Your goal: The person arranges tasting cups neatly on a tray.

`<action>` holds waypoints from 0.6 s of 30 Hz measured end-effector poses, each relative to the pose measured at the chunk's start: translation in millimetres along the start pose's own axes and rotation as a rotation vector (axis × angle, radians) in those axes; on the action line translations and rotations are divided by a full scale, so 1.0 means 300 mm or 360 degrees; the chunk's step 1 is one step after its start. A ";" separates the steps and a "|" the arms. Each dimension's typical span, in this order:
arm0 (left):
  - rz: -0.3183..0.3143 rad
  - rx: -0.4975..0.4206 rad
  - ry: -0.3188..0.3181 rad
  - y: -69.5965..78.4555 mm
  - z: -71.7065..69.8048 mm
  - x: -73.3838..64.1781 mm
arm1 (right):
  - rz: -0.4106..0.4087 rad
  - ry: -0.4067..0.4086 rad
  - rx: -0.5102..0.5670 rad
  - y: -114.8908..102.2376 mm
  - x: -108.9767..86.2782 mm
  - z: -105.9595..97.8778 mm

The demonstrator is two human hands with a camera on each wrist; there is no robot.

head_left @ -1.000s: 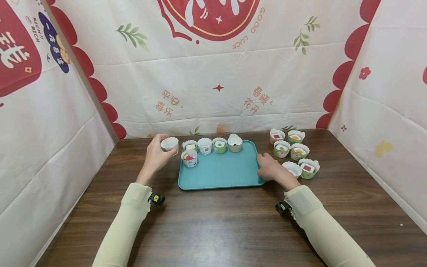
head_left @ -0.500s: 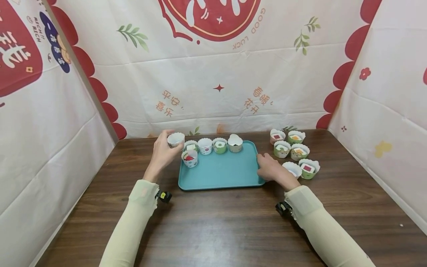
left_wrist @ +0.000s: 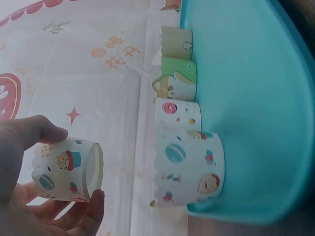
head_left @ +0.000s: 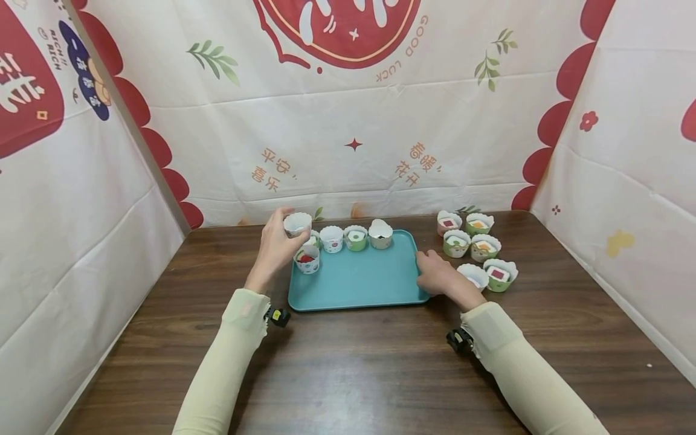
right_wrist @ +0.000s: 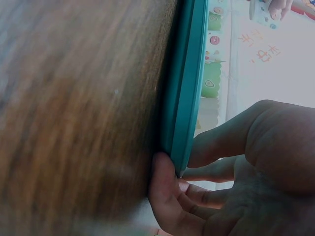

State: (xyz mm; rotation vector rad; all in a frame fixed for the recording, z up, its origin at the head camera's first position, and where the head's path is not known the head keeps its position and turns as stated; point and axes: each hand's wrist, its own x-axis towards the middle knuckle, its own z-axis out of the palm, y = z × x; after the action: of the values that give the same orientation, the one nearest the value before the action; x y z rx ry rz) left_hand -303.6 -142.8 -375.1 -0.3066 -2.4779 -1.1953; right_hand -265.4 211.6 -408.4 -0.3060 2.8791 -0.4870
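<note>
1. Pinching a white paper cup (head_left: pixel 297 224) between thumb and fingers of the left hand (head_left: pixel 274 249), raised near the far-left corner of the blue tray (head_left: pixel 359 279); cannot tell whether directly above it.
2. Carried rightward over the last second from left of the tray, now partly hiding a green cup (head_left: pixel 314 240).
3. Seems closer to the row of cups (head_left: pixel 332 240) on the tray, but not yet set down.
4. Gripping the tray's right edge with the right hand (head_left: pixel 437 273), probably steadying it on the worktop (head_left: pixel 348 362).

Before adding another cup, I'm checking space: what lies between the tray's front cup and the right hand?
In the head view, only bare tray separates the front cup from the right hand.
</note>
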 end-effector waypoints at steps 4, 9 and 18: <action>0.0021 -0.0013 -0.0001 0.018 0.024 0.010 | 0.0000 -0.0002 -0.0005 0.000 0.001 0.000; 0.0026 -0.0041 -0.0063 0.043 0.064 0.019 | 0.0018 -0.0012 -0.0002 0.003 -0.001 0.000; 0.0026 -0.0001 -0.0190 0.059 0.128 0.031 | 0.0052 -0.0029 0.0034 -0.003 0.003 0.000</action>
State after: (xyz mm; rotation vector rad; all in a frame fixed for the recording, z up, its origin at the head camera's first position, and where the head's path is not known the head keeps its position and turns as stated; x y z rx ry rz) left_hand -315.0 -101.4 -380.6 -0.4089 -2.5711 -1.2035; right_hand -266.2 210.6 -408.2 -0.2585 2.8546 -0.5062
